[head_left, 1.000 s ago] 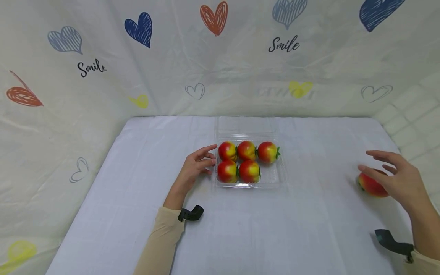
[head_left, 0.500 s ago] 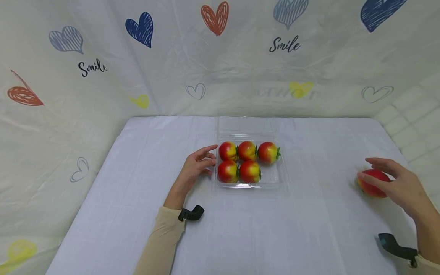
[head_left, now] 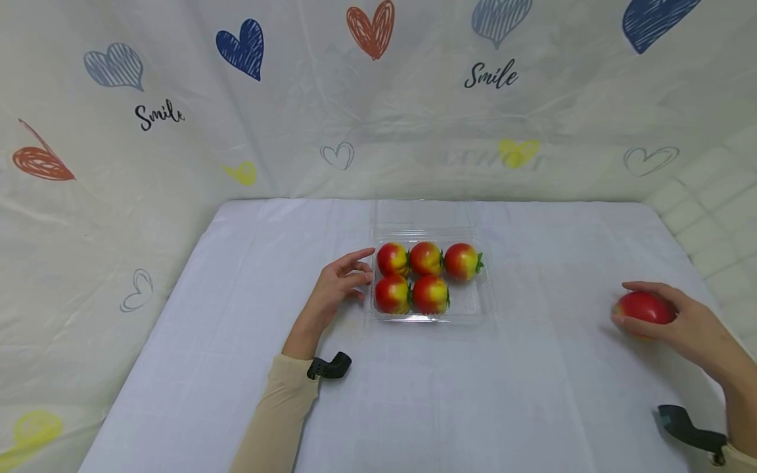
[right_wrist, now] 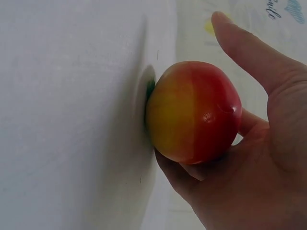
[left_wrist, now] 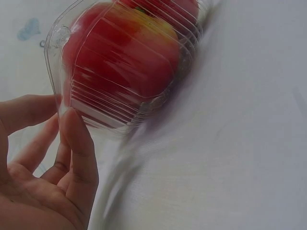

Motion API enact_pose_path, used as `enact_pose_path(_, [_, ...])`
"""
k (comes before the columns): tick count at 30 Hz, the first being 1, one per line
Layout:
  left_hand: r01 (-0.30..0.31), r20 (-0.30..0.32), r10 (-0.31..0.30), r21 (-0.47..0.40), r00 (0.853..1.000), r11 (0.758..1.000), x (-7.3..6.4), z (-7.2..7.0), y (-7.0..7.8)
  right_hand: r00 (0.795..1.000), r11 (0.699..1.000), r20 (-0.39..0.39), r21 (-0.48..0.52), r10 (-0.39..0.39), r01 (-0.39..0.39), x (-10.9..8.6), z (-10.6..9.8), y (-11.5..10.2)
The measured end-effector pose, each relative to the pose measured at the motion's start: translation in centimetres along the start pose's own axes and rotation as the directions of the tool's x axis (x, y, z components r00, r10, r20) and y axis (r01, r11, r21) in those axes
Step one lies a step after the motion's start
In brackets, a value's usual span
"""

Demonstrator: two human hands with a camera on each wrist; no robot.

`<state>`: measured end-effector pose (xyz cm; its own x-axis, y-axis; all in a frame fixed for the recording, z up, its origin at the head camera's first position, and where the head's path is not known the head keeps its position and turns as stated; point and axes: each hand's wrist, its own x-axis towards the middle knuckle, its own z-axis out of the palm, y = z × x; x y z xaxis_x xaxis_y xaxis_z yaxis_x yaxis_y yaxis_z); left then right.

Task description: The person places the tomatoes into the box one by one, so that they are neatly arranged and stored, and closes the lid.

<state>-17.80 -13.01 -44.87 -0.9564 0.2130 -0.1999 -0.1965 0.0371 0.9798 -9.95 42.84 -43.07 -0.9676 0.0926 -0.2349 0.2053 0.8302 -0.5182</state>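
A clear plastic clamshell box (head_left: 467,305) lies on the white cloth with its lid (head_left: 422,213) folded back. Several round red-and-yellow fruits with green leafy tops sit in it in two rows, one fruit (head_left: 463,261) at the back right; the front right spot is bare. My left hand (head_left: 337,289) pinches the box's left rim (left_wrist: 53,72) between thumb and finger. Far to the right, my right hand (head_left: 680,322) is around a loose fruit (head_left: 644,307) of the same sort. Its fingers lie along the fruit; in the right wrist view the straight thumb (right_wrist: 249,52) stands apart from it.
White cloth (head_left: 532,394) covers the table between the box and the loose fruit. Behind the table hangs a pale curtain (head_left: 414,125) printed with hearts and writing. Dark wrist mounts (head_left: 331,366) are worn on both arms.
My right hand has come lower around the loose fruit, its fingers and thumb now on either side of it. The left hand and the box have stayed put.
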Motion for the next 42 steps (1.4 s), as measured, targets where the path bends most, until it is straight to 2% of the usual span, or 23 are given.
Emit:
enact_pose_path(6, [0.004, -0.004, -0.004, 0.0, 1.0, 1.0, 0.1, 0.0, -0.1, 0.999, 0.999, 0.03, -0.008, -0.036, 0.037, 0.0, 0.0, 0.8])
enact_pose_path(11, [0.003, -0.002, -0.003, -0.001, 1.0, 1.0, 0.1, 0.0, -0.2, 0.998, 0.998, 0.03, -0.004, -0.063, 0.063, 0.1, 0.1, 1.1])
enact_pose_path(17, [0.008, -0.002, -0.008, -0.004, 1.0, 1.0, 0.0, 0.0, -0.2, 0.998, 0.998, 0.014, 0.012, -0.061, 0.06, 0.1, 0.3, 1.1])
enact_pose_path(25, [0.009, -0.009, -0.009, 0.007, 1.0, 1.0, 0.0, 0.0, -0.1, 0.998, 0.998, -0.05, 0.06, -0.031, 0.034, 0.2, 0.4, 0.0])
enact_pose_path(35, [0.012, -0.003, -0.012, 0.004, 1.0, 1.0, 0.2, 0.0, -0.2, 0.984, 0.983, -0.172, 0.172, -0.041, 0.071, 0.3, 1.2, -1.4])
enact_pose_path(42, [0.014, -0.002, -0.014, -0.003, 1.0, 1.0, 0.1, 0.0, -0.2, 0.987, 0.974, -0.161, 0.223, -0.008, 0.044, 0.4, 1.6, -2.8])
